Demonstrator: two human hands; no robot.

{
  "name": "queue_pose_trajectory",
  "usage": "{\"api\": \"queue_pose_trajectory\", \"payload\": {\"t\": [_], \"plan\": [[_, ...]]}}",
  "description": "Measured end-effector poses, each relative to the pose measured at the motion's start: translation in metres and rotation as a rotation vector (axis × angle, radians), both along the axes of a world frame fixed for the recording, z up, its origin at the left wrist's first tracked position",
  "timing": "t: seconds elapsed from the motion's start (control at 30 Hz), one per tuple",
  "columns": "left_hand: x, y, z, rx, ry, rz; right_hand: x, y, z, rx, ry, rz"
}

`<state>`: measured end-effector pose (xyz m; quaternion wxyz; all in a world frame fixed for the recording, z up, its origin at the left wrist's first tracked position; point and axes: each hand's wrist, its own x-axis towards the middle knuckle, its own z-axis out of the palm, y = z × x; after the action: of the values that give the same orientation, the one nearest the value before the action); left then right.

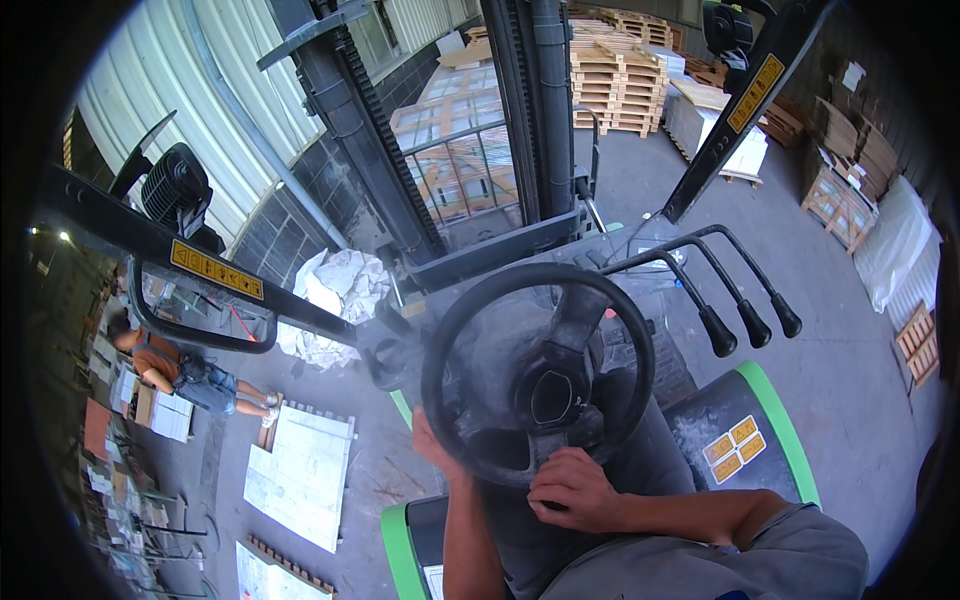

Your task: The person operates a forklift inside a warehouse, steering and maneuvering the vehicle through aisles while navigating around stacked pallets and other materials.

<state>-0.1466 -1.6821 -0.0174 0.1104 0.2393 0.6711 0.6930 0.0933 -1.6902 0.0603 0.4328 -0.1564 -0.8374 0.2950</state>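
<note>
Steering wheel [551, 397] sits approx centre, mast [553, 110] fwd of it. R hand [575, 492] is at the bottom rim, fingers curled, can't tell if it's gripping. L hand [432, 445] is at lower-left rim, partly hidden by it, grip unclear too. Three black levers [752, 322] stand off to the R. Far L, person in orange top [158, 360] near white sheets [300, 475].

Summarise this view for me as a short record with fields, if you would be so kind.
Vehicle: forklift with green trim
Control in front: black steering wheel
Left hand: by the wheel's lower-left rim, partly hidden
Right hand: curled at the lower rim; grip unclear
Right of wheel: three levers, untouched
Ahead: dark mast, stacked wooden pallets beyond
Off to the left: another person, orange top
</note>
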Motion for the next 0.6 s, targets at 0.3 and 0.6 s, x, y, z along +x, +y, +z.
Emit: {"api": "queue_pose_trajectory", "payload": {"t": [0.3, 0.6], "plan": [[0.007, -0.005, 0.008, -0.045, 0.142, 0.032, 0.003, -0.003, 0.002, -0.023, 0.027, -0.001], [0.018, -0.01, 0.022, -0.105, 0.204, 0.027, 0.007, -0.005, 0.009, -0.038, 0.026, -0.007]]}}
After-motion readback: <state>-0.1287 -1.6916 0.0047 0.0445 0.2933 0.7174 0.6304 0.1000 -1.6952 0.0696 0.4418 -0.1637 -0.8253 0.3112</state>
